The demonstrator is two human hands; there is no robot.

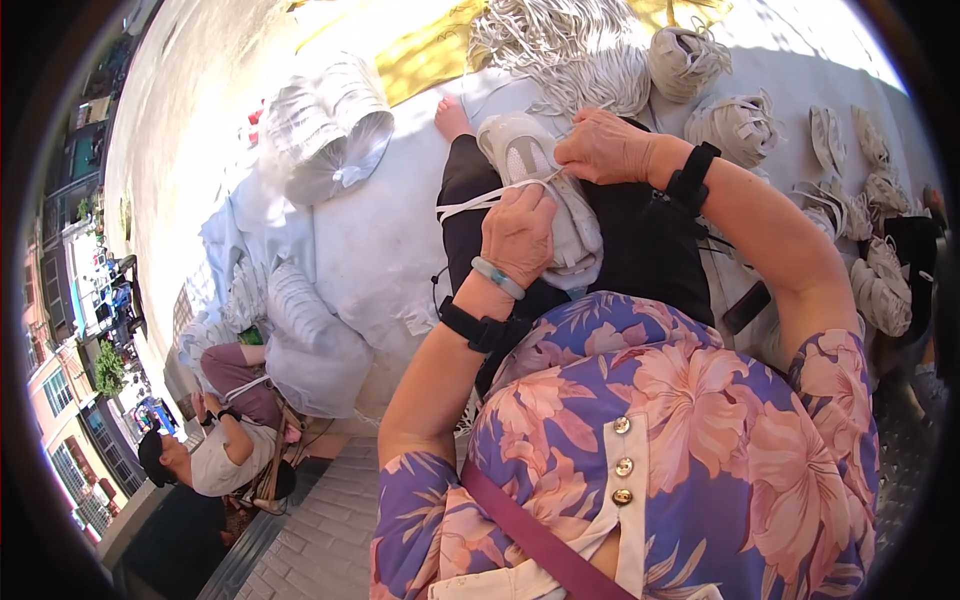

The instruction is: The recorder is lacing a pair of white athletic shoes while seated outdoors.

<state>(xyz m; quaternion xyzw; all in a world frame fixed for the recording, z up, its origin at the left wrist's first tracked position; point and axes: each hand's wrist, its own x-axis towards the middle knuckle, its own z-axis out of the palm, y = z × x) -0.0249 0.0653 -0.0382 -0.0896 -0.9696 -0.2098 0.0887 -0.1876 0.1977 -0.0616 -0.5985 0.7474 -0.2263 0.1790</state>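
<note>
A pale grey and white shoe upper [572, 222] with mesh parts lies across my lap, its rounded toe end pointing away from me. My left hand [520, 235] is closed over the upper's left side, fingers curled on a flat white shoelace [470, 206] whose loose length trails left across my thigh. My right hand [605, 148] is at the upper's right side, thumb and fingers pinched on the lace near the eyelets. Between the two hands runs a short stretch of lace. My fingers partly hide the eyelet rows.
Ahead lies a large heap of white laces [570, 60] beside yellow sheeting [430, 55]. Bundled uppers [735, 128] and loose ones sit to my right. Clear plastic bags of stacked uppers [325, 135] stand on the white ground sheet [400, 250] at left. A co-worker [235, 455] sits farther left.
</note>
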